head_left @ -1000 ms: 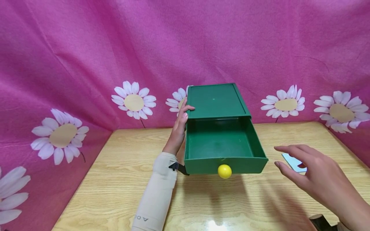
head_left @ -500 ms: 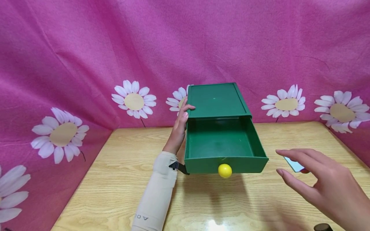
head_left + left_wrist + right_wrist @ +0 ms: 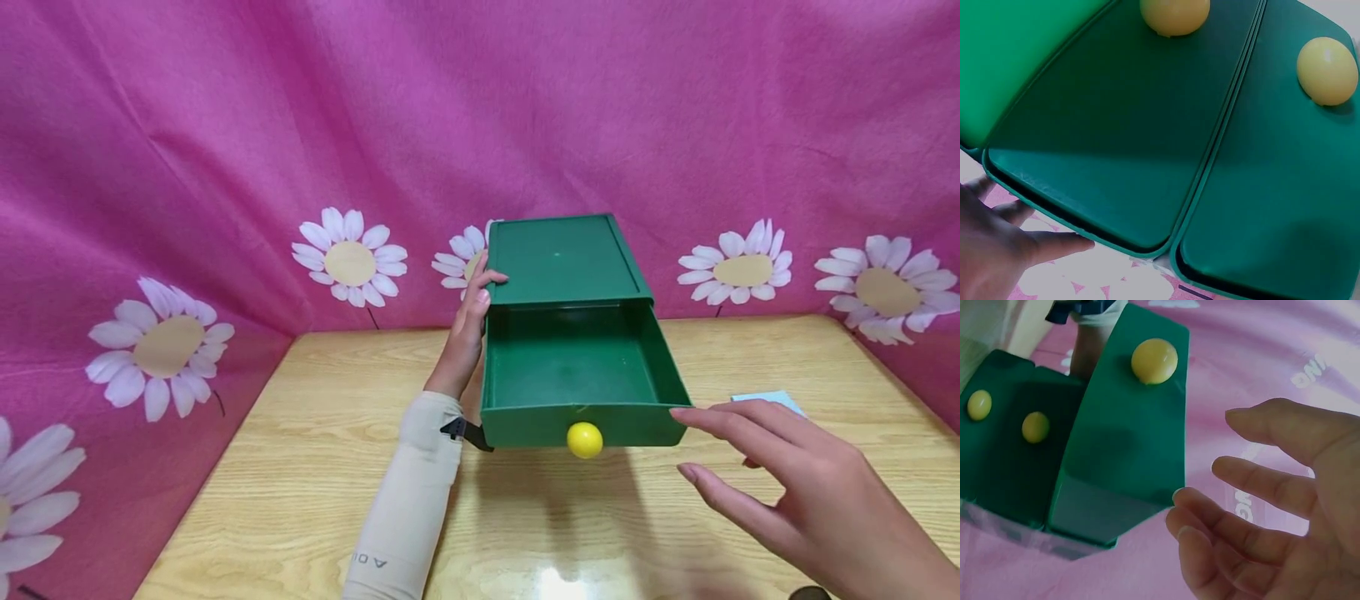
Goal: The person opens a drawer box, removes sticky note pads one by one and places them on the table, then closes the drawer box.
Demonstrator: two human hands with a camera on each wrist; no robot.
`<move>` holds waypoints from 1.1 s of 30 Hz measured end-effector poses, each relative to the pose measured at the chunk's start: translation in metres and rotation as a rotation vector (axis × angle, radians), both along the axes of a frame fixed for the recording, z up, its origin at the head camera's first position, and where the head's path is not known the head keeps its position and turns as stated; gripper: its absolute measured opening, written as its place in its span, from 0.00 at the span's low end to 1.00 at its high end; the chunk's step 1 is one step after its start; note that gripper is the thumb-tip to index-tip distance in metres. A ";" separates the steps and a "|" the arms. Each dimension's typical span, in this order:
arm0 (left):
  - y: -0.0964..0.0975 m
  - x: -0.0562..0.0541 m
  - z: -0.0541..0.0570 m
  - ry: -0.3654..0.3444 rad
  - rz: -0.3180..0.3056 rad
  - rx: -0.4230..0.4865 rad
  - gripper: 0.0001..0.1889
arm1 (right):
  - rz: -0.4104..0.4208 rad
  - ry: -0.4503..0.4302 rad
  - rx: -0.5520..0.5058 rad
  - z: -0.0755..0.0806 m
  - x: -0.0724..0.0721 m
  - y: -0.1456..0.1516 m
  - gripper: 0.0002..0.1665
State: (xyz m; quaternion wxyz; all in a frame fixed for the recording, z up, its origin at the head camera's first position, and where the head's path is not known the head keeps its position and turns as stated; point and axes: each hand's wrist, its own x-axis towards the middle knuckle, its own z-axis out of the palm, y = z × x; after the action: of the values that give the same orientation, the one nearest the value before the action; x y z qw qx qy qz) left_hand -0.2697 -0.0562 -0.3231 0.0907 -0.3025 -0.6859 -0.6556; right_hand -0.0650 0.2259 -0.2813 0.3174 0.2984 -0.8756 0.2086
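A green plastic drawer cabinet stands on the table with its top drawer pulled out; nothing lies in that drawer. A round yellow knob sits on the drawer's front. My left hand rests against the cabinet's left side, one fingertip over the top edge. In the left wrist view the left hand lies along the cabinet's edge. My right hand, fingers spread and holding nothing, has its index fingertip right at the drawer's front right corner. The right wrist view shows the right hand beside the drawer front.
Two lower drawers with yellow knobs are closed. A flat light blue piece lies on the wooden table, partly hidden behind the right hand. A pink cloth with white flowers hangs behind and at both sides.
My right hand has moved left to the drawer's front right corner, uncovering the far end of the light blue piece. The left hand keeps its place on the cabinet.
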 end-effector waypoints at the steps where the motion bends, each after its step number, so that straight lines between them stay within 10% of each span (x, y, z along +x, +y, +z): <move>1: 0.000 0.000 0.000 0.000 0.001 -0.001 0.21 | 0.007 -0.001 0.003 0.000 0.000 -0.003 0.25; 16: 0.001 -0.026 -0.026 0.044 0.024 0.016 0.22 | 0.075 -0.045 0.070 -0.002 -0.010 -0.033 0.24; 33: -0.001 -0.001 -0.002 0.020 -0.019 0.020 0.20 | 0.075 -0.144 0.122 -0.003 -0.023 -0.053 0.27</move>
State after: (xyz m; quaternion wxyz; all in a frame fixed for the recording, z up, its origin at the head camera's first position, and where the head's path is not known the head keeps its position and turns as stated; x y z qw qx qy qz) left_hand -0.2709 -0.0571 -0.3251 0.0942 -0.3148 -0.6754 -0.6602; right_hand -0.0885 0.1725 -0.2838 0.2268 0.3338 -0.8955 0.1877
